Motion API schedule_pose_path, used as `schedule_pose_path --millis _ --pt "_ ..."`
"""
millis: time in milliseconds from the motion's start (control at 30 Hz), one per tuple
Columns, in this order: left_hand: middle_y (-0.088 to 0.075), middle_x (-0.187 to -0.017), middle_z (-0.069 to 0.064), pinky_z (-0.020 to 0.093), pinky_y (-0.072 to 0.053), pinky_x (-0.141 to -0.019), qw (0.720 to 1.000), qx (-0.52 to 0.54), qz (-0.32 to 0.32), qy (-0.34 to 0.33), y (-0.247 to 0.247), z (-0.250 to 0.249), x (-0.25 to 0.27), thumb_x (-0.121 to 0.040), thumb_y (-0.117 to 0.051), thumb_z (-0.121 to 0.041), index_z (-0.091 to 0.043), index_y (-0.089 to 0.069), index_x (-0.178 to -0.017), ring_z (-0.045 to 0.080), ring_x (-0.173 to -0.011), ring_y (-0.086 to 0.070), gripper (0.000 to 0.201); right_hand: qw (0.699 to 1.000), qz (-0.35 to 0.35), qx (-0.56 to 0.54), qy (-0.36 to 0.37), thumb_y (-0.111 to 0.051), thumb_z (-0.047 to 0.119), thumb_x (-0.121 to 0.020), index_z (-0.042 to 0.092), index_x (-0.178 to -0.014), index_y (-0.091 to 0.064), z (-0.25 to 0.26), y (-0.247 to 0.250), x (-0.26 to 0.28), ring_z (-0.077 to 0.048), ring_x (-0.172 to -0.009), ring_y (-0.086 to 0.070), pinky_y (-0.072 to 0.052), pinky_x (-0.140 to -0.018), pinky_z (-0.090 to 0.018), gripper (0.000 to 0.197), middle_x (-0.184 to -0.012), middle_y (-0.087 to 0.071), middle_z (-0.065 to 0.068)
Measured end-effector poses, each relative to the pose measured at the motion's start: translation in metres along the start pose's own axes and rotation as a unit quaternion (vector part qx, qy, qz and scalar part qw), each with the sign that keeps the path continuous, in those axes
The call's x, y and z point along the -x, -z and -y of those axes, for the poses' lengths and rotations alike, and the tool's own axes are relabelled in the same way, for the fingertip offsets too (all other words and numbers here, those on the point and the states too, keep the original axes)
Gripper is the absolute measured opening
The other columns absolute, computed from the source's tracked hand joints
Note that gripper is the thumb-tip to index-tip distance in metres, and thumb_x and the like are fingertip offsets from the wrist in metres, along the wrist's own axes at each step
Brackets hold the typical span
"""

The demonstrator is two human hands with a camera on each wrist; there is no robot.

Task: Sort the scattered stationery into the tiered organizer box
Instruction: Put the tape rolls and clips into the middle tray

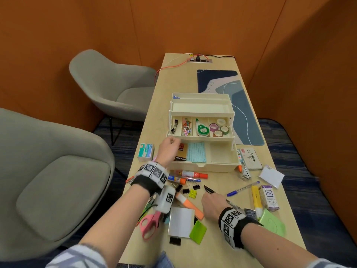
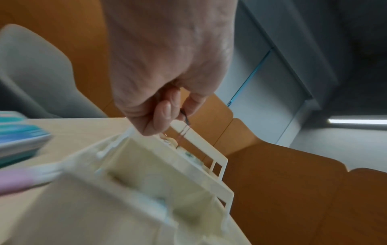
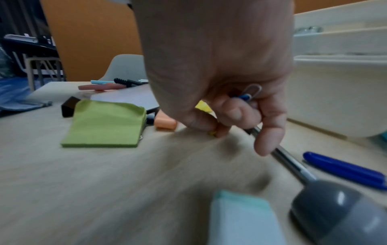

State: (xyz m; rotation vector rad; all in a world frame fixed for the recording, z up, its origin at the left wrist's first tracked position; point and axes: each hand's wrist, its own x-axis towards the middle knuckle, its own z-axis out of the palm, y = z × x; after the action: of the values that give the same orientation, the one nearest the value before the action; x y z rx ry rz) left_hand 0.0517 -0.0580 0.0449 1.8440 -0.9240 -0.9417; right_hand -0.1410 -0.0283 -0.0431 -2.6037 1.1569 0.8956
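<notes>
The cream tiered organizer [image 1: 222,163] stands open mid-table. Its middle tier holds binder clips, coloured paper clips [image 1: 186,127], correction tape and tape rolls, and envelopes and blue cards lie in the bottom tier. My left hand [image 1: 174,141] hovers at the middle tier's front left corner. It pinches a small black binder clip [image 2: 183,114] whose wire handles hang down. My right hand [image 1: 205,198] is down on the table among the scattered items. Its curled fingers hold paper clips [image 3: 250,94], and thumb and forefinger pinch a small yellow item [image 3: 212,133]. A black pen [image 3: 291,161] lies under that hand.
Loose binder clips [image 1: 190,188], glue sticks, an orange highlighter [image 1: 190,205], pink scissors [image 1: 149,223], a white notepad, green sticky notes [image 1: 198,232], a blue pen [image 1: 242,188], a yellow highlighter, an ink box [image 1: 270,198], a stamp pad and a staples box [image 1: 145,152] lie around. Grey chairs stand left.
</notes>
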Motion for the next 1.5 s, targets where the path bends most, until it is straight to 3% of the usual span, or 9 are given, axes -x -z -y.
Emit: schedule_pose_path --millis 233,367,700,800,1033,1167,1267,1400,1500 --pt "-0.042 -0.066 -0.001 0.023 -0.043 -0.055 0.993 -0.105 -0.008 0.049 -0.015 -0.032 -0.068 -0.095 -0.049 -0.022 -0.01 -0.053 -0.08 0.015 -0.058 -0.044 0.019 0.981 -0.024 -0.187 -0.043 -0.027 0.022 -0.097 0.005 -0.104 -0.059 -0.017 0.005 0.008 -0.033 -0.101 -0.059 -0.048 -0.085 -0.039 0.036 -0.11 -0.061 -0.013" --pt "-0.053 -0.069 0.004 0.024 -0.045 -0.053 0.98 -0.186 0.013 0.074 -0.012 -0.041 -0.087 -0.093 -0.051 -0.021 -0.004 -0.056 -0.089 0.021 -0.069 -0.055 0.019 0.883 -0.082 -0.46 -0.044 -0.031 0.022 -0.098 0.016 -0.068 -0.039 -0.032 0.024 0.005 -0.02 -0.075 -0.047 -0.039 -0.07 -0.032 0.032 -0.076 -0.049 -0.005" --pt "-0.063 -0.102 0.014 0.04 -0.054 -0.09 0.993 0.012 0.048 0.108 -0.005 -0.049 -0.101 -0.095 -0.044 -0.015 -0.004 -0.062 -0.093 0.027 -0.094 -0.065 0.022 0.608 -0.069 -0.789 -0.057 -0.037 0.013 -0.096 0.005 -0.083 -0.051 -0.067 0.153 -0.037 -0.008 -0.038 -0.037 -0.027 -0.034 -0.017 0.021 -0.06 -0.053 -0.005" --pt "-0.059 -0.113 0.02 0.036 -0.051 -0.086 0.988 0.09 0.052 0.112 0.002 -0.051 -0.091 -0.097 -0.038 -0.01 0.004 -0.053 -0.122 0.032 -0.105 -0.06 0.032 0.621 -0.052 -0.779 -0.064 -0.036 0.011 -0.097 0.004 -0.084 -0.049 -0.067 0.186 -0.059 -0.007 -0.037 -0.039 -0.029 -0.033 -0.015 0.02 -0.063 -0.051 -0.007" --pt "-0.062 -0.105 0.013 0.029 -0.051 -0.074 0.991 0.113 -0.003 0.077 0.027 -0.029 -0.053 -0.1 -0.034 -0.02 -0.003 -0.056 -0.119 0.021 -0.082 -0.06 0.034 0.744 -0.05 -0.657 -0.106 -0.042 0.006 -0.094 0.003 -0.074 -0.051 -0.053 0.214 -0.101 -0.014 -0.043 -0.043 -0.036 -0.038 -0.021 0.022 -0.061 -0.054 -0.01" --pt "-0.064 -0.1 0.011 0.025 -0.051 -0.072 0.992 0.107 -0.019 0.061 0.041 0.0 -0.02 -0.101 -0.034 -0.02 -0.006 -0.058 -0.116 0.019 -0.084 -0.061 0.032 0.736 -0.063 -0.672 -0.062 -0.044 0.003 -0.093 0.017 -0.07 -0.043 -0.053 0.22 -0.11 -0.012 -0.066 -0.048 -0.05 -0.073 -0.031 0.026 -0.075 -0.047 -0.002" --pt "-0.062 -0.09 0.011 0.026 -0.047 -0.068 0.988 0.13 -0.03 0.072 0.048 0.019 0.004 -0.1 -0.036 -0.017 -0.002 -0.06 -0.111 0.018 -0.076 -0.059 0.03 0.72 -0.124 -0.681 -0.05 -0.042 0.011 -0.095 0.017 -0.076 -0.048 -0.05 0.226 -0.112 -0.014 -0.071 -0.055 -0.051 -0.068 -0.024 0.021 -0.086 -0.054 -0.005" --pt "-0.066 -0.096 0.012 0.028 -0.049 -0.071 0.992 0.1 -0.035 0.071 0.051 0.045 0.027 -0.1 -0.038 -0.02 -0.007 -0.063 -0.107 0.019 -0.082 -0.062 0.029 0.873 -0.183 -0.447 -0.069 -0.057 0.018 -0.092 0.001 -0.111 -0.061 -0.044 0.232 -0.099 -0.027 -0.106 -0.061 -0.046 -0.086 -0.028 0.026 -0.113 -0.064 -0.011" --pt "-0.065 -0.094 0.009 0.024 -0.048 -0.068 0.995 0.068 -0.033 0.058 0.046 0.063 0.038 -0.1 -0.039 -0.02 -0.008 -0.063 -0.107 0.016 -0.08 -0.061 0.028 0.829 -0.209 -0.511 -0.09 -0.041 0.004 -0.094 -0.001 -0.12 -0.057 -0.036 0.226 -0.093 -0.03 -0.11 -0.057 -0.045 -0.092 -0.034 0.03 -0.119 -0.06 -0.014"
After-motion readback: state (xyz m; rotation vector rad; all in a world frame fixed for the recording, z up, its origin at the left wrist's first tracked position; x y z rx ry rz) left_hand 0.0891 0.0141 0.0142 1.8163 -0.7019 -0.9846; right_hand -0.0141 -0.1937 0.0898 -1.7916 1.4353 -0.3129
